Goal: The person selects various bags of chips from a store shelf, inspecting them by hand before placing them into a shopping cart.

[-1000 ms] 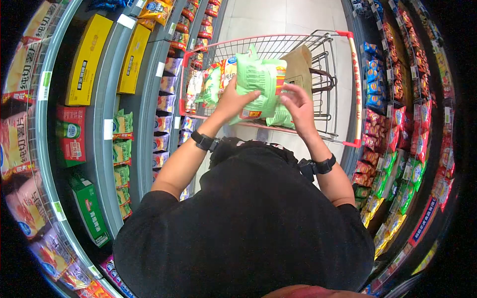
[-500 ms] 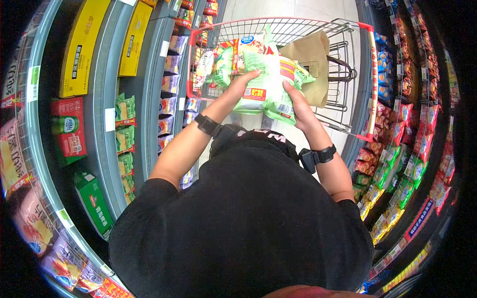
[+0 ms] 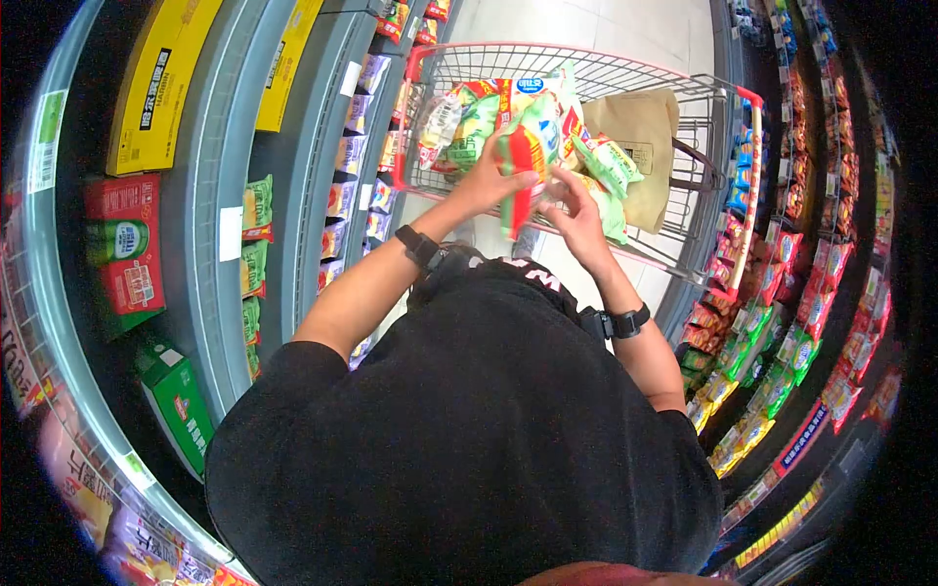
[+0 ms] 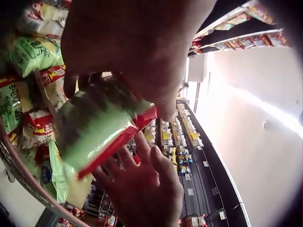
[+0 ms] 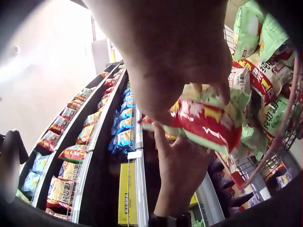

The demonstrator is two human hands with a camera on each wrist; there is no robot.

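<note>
In the head view my left hand (image 3: pixel 489 186) grips a green and red snack bag (image 3: pixel 522 186) turned nearly edge-on above the near side of the cart. The right wrist view shows the left fingers and thumb (image 5: pixel 180 165) round the bag (image 5: pixel 208 124). My right hand (image 3: pixel 580 223) is just right of the bag, its fingers partly bent. Seen from the left wrist, the right palm (image 4: pixel 147 187) faces up with fingers spread beside the red edge of the blurred bag (image 4: pixel 102 137); contact is hard to tell.
The wire cart (image 3: pixel 586 54) with red corners holds several snack bags (image 3: pixel 469 127) at left and a brown paper bag (image 3: pixel 660 146) at right. Shelves of snacks (image 3: pixel 352 156) and boxes (image 3: pixel 166 88) line the left; more snack shelves (image 3: pixel 782 322) stand on the right.
The bag, broad side up between both hands before, is now turned nearly edge-on in my left hand. My right hand has let go its hold. The cart has shifted right in view.
</note>
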